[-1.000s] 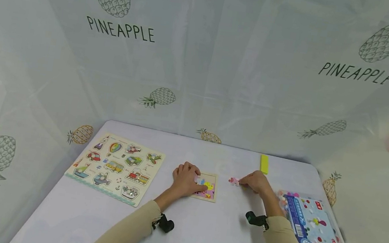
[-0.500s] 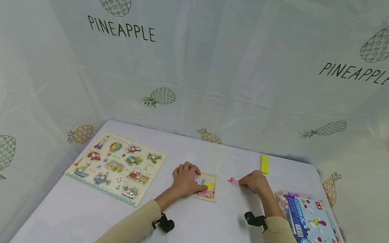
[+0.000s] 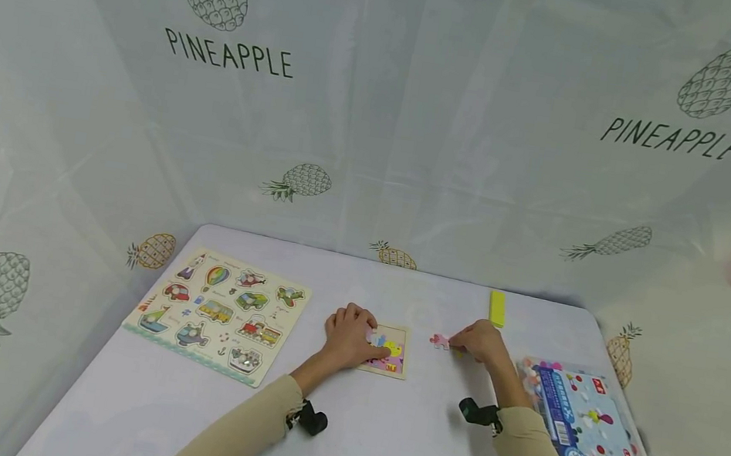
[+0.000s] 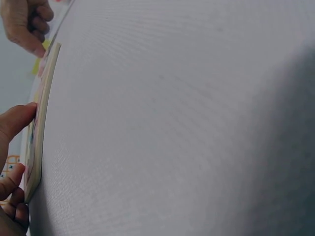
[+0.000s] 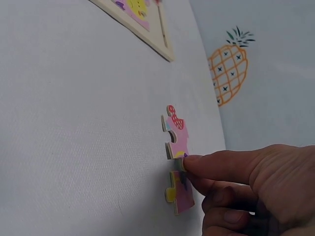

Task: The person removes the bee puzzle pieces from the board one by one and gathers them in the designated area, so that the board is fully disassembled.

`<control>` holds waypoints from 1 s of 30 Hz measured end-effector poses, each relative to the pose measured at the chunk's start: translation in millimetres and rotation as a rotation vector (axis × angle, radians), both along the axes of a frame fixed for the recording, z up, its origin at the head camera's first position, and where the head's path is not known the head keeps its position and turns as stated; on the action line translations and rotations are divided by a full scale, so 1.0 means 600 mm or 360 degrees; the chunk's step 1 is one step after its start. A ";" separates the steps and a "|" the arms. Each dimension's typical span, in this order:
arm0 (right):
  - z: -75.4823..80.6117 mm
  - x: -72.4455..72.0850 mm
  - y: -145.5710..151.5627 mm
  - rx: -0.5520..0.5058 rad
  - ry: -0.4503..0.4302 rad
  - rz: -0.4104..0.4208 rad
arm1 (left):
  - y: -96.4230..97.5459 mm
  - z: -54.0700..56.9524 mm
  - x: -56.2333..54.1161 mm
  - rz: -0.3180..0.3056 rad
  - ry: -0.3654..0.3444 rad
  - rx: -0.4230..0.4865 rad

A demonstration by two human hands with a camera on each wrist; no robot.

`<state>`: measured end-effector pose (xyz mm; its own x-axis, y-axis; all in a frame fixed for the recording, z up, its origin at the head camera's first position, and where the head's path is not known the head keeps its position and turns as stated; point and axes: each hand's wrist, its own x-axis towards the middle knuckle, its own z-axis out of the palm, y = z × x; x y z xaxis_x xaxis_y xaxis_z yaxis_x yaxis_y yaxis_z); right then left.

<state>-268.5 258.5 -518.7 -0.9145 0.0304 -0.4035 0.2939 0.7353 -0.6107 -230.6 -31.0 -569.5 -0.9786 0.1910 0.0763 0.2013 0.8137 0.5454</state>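
Note:
On the table, my left hand (image 3: pixel 350 336) holds a small wooden jigsaw board (image 3: pixel 387 374) by its left side, the thumb lying on its pink and yellow picture. In the left wrist view the thumb (image 4: pixel 17 119) touches the board's face while curled fingers sit at its near end. To the right of the board, my right hand (image 3: pixel 483 342) pinches at a jigsaw piece between thumb and index finger. Two pieces show in the right wrist view: a pink one with red dots (image 5: pixel 178 140) and a pink one with a yellow tab (image 5: pixel 183 196); the fingertips overlap where they meet.
A larger peg puzzle board with vehicles (image 3: pixel 213 316) lies at the left. A yellow block (image 3: pixel 497 309) stands near the table's back edge. A clear box of colourful beads (image 3: pixel 596 432) is at the right, beside the right forearm. Pineapple-print sheeting (image 3: pixel 380 121) surrounds the table.
Almost nothing differs. Both hands stay in place, the left on the jigsaw board and the right at the pieces, with only a tiny shift of the right wrist.

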 end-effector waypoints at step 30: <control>0.003 0.004 -0.008 0.0126 0.0128 0.0122 | 0.000 0.006 0.004 0.0005 0.0007 0.0020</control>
<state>-266.0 253.8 -517.0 -0.9446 -0.0118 -0.3279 0.1876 0.8004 -0.5694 -228.4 -30.7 -566.2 -0.9789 0.1869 0.0828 0.2011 0.8075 0.5545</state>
